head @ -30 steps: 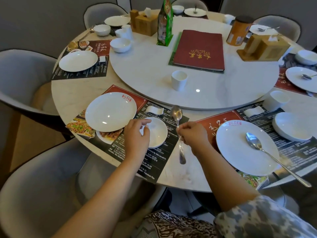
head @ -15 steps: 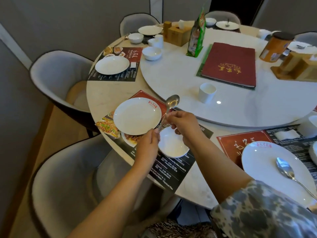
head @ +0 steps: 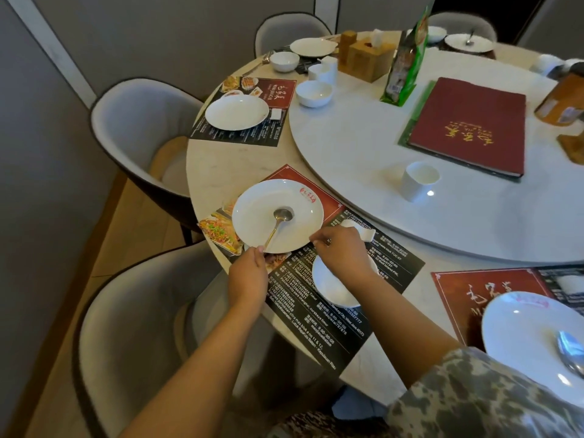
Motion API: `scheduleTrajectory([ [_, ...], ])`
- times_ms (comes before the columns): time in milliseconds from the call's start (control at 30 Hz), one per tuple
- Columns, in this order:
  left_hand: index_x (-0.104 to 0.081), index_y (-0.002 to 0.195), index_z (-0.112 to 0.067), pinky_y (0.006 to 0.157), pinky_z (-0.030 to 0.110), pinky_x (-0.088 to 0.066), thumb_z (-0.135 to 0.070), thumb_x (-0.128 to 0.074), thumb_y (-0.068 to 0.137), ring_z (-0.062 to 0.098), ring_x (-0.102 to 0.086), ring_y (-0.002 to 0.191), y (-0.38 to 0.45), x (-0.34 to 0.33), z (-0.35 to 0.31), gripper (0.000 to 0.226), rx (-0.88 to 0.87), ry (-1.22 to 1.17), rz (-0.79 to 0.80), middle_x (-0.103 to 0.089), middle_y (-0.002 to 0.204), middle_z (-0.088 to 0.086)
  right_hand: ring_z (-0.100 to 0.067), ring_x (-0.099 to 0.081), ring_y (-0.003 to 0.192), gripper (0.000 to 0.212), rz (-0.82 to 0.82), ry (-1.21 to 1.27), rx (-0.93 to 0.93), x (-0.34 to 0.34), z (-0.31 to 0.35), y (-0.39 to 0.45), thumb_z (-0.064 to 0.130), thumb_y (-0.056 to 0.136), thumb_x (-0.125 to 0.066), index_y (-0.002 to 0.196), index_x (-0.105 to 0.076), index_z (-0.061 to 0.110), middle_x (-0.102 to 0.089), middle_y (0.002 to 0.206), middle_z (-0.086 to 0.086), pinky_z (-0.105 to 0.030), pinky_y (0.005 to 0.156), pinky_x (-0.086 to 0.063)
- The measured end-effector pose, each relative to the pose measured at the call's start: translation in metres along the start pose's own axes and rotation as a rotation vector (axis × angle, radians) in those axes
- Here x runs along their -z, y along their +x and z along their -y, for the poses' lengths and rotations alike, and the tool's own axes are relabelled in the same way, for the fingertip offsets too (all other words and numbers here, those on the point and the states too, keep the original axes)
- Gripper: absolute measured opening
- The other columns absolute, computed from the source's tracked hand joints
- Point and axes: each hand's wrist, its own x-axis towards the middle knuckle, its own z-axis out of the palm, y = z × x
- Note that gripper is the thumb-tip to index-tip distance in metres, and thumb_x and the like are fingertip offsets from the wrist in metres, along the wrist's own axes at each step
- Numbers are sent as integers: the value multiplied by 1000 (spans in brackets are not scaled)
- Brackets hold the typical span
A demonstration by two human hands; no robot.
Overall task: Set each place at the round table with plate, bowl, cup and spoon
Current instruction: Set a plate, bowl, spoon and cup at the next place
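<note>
A metal spoon (head: 278, 222) lies in the white plate (head: 262, 197) on the near placemat (head: 347, 311), its handle pointing at me. My left hand (head: 248, 273) is at the plate's near rim and pinches the handle's end. Loosely curled and holding nothing, my right hand (head: 341, 251) hovers over the small white bowl (head: 331, 289) just right of the plate, partly hiding it. A white cup (head: 418, 181) stands alone on the turntable (head: 363, 147).
To the right is another plate (head: 521, 336) with a spoon (head: 568, 352). The far-left place has a plate (head: 237, 112); a bowl (head: 314, 93) and cups (head: 325, 69) stand on the turntable beside it. A red menu book (head: 467, 128) lies on the turntable. A grey chair (head: 132, 327) stands below the table edge.
My right hand carried the spoon left from beside the bowl, laid it in the plate and let go. My left hand moved from the bowl's rim to the spoon's handle end.
</note>
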Motion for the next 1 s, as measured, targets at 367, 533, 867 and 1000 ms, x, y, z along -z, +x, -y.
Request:
scheduleTrajectory([
  [367, -53, 104, -23, 70, 38, -55, -30, -37, 102, 21, -60, 79, -2, 1, 9, 18, -42, 113, -26, -60, 87, 1, -22, -58, 107, 20, -31, 25, 5, 4, -7, -8, 20, 91, -56, 102, -73, 23, -72, 103, 2, -39, 89, -51],
  [533, -57, 101, -24, 78, 38, -52, -24, -44, 97, 20, -57, 93, -4, 4, 13, 14, -165, 263, -111, -63, 101, -1, -18, -60, 108, 22, -62, 56, 14, 13, -11, -15, 17, 94, -54, 104, -74, 20, -73, 108, 1, -30, 86, -49],
  [867, -63, 108, -21, 84, 26, -46, -6, -48, 94, 11, -58, 102, 8, -17, -60, 26, -400, -79, 92, -63, 107, -6, -23, -57, 113, 24, -248, 117, -143, 38, -48, -9, 12, 94, -54, 107, -73, 17, -63, 122, -4, -27, 89, -44],
  [1000, -52, 127, -23, 89, 27, -48, -10, -42, 98, 9, -61, 104, 25, -42, -98, 33, -373, -166, 361, -68, 111, -6, -17, -56, 89, 26, -217, 163, -174, 45, -63, 2, 10, 96, -50, 114, -68, 17, -59, 123, -9, -25, 77, -43],
])
